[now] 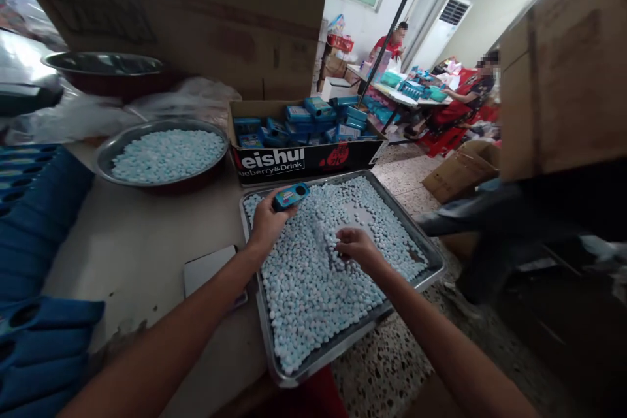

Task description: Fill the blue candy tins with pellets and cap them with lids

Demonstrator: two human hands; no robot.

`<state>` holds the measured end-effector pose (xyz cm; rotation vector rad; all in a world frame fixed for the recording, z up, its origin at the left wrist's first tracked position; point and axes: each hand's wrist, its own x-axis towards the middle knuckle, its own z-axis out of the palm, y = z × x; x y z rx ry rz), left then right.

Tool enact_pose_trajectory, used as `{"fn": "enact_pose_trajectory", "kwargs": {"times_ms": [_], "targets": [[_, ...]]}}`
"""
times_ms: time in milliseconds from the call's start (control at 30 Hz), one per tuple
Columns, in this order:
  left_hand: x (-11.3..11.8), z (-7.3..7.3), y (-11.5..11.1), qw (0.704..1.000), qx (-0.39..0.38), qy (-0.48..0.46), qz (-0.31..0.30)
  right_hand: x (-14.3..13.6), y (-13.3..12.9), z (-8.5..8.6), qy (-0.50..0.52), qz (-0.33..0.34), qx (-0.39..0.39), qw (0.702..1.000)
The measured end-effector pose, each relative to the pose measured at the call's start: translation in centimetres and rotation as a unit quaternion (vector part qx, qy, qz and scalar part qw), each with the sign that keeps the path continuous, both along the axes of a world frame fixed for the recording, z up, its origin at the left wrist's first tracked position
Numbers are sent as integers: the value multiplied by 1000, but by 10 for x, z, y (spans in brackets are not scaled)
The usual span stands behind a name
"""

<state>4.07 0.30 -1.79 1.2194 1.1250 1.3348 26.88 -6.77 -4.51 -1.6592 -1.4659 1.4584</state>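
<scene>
Mid-frame, the left hand (268,221) grips a blue container (290,196) while the right hand (361,248), curled, hold unclear, seemingly gathers pale pellets (304,294) in a tray (437,260), the next move calling for gentle fingers.

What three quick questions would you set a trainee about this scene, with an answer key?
1. Multiple choice: which hand holds the small blue boxy container with the printed top? A) left B) right
2. True or false: the round silver metal bowl holds small pale-blue pieces.
3. Fill the blank: the right hand is down at similar pale-blue bits in the shallow rectangular metal ____.

Key: 1. A, the left hand. 2. True. 3. Tray.
</scene>
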Motion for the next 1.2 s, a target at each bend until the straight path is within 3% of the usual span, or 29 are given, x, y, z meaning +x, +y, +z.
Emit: {"fn": "enact_pose_trajectory", "kwargs": {"times_ms": [100,167,267,400,533,667,867,1000,1100,1200], "targets": [[-15,3,5,998,1,58,-8,12,4,40,21,-63,30,997],[-20,2,7,996,-3,77,-34,17,13,68,17,-57,30,998],[-25,-1,8,993,0,88,-78,18,33,102,-34,0,18,999],[-29,-11,9,984,8,120,-132,15,69,135,-145,110,-6,983],[-27,-14,5,975,0,141,-173,10,107,167,-253,267,-19,930],[-22,-4,-4,980,-20,111,-161,0,130,189,-306,352,-36,884],[-19,5,-9,984,-31,51,-169,-15,136,210,-329,370,-39,868],[-24,1,-5,986,-81,3,-145,13,127,214,-329,345,-16,879],[-30,-3,-4,980,-144,-72,-114,64,105,190,-325,314,-8,892],[-35,-1,-8,976,-170,-78,-110,109,72,144,-387,273,3,881]]}}
